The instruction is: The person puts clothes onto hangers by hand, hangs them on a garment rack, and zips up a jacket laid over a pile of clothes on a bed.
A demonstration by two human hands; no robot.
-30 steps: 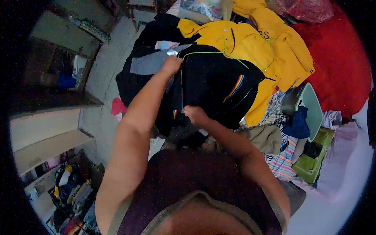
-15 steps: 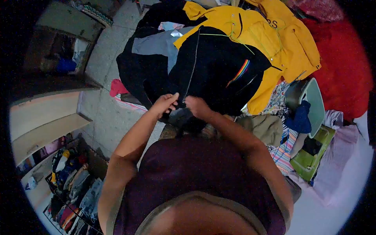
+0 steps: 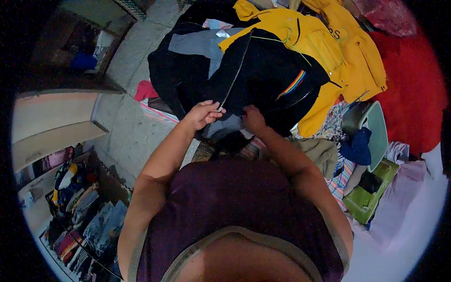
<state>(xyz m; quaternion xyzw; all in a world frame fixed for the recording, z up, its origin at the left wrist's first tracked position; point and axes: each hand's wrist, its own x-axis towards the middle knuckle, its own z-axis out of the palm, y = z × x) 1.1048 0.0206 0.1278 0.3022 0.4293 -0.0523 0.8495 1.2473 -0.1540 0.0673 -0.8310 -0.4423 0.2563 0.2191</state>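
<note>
A black jacket with a rainbow stripe lies spread out before me, its metal zipper running down toward my hands. My left hand pinches the zipper's lower end, where a small shiny piece shows between thumb and fingers. To its right, my right hand has its fingers curled on the jacket's lower edge, fingertips partly lost in the dark cloth. Grey cloth shows between the hands. A yellow jacket with green cords lies beyond and to the right.
On the right are a red cloth, a pale green tub, a green basket and an olive garment. At left stand a shelf and a rack of clothes. A pink cloth lies on the floor.
My right hand has moved away from the zipper's end, to the right along the jacket's edge. My left hand now holds the zipper end alone, and the view has shifted slightly.
</note>
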